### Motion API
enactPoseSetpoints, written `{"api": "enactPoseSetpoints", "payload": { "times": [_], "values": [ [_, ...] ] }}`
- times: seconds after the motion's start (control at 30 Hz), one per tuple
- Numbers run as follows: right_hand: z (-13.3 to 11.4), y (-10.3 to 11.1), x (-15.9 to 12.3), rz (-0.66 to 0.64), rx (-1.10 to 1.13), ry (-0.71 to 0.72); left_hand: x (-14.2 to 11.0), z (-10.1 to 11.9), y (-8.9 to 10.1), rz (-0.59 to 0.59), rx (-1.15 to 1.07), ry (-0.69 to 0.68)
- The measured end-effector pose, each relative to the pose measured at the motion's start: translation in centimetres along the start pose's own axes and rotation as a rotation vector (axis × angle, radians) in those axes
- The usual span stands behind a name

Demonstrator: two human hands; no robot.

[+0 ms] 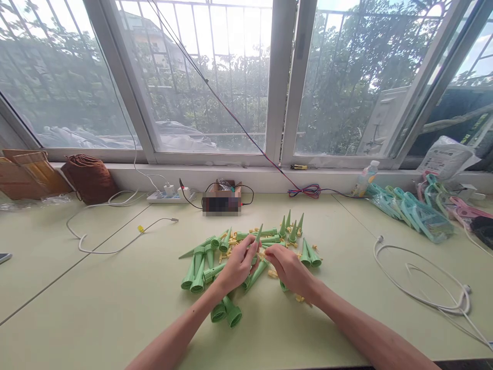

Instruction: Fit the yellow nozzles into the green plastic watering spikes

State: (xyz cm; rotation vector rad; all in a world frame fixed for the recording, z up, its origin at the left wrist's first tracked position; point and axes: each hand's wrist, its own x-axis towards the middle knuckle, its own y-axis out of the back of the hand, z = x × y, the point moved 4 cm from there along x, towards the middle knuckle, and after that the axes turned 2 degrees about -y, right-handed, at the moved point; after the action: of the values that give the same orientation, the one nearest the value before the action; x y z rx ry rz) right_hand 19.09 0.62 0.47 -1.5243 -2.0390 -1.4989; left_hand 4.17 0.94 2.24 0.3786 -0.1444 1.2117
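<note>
My left hand (239, 263) is closed around a green plastic spike (259, 233), its pointed tip sticking up past the fingers. Close beside it, my right hand (289, 266) pinches a small yellow plastic piece (263, 253) at its fingertips, partly hidden. Around and beneath both hands lie several more hollow green spikes (197, 280), some on their sides and some standing point up, such as the upright group (292, 232) behind my right hand. Small yellow pieces (273, 274) are scattered among them.
A power strip (169, 197) and a small cardboard box (231, 189) stand by the window sill. White cables (111, 252) lie at left, a coiled white cable (419, 293) at right. Bagged green plastic items (419, 210), a bottle (365, 180) and a brown pouch (89, 179) sit toward the back.
</note>
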Motion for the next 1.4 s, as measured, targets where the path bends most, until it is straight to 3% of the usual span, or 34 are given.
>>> {"api": "enactPoseSetpoints", "payload": {
  "times": [1.4],
  "values": [
    [0.04, -0.18, -0.27, -0.026, 0.093, -0.057, -0.22, 0.36, -0.25, -0.063, 0.1, -0.012]
  ]
}}
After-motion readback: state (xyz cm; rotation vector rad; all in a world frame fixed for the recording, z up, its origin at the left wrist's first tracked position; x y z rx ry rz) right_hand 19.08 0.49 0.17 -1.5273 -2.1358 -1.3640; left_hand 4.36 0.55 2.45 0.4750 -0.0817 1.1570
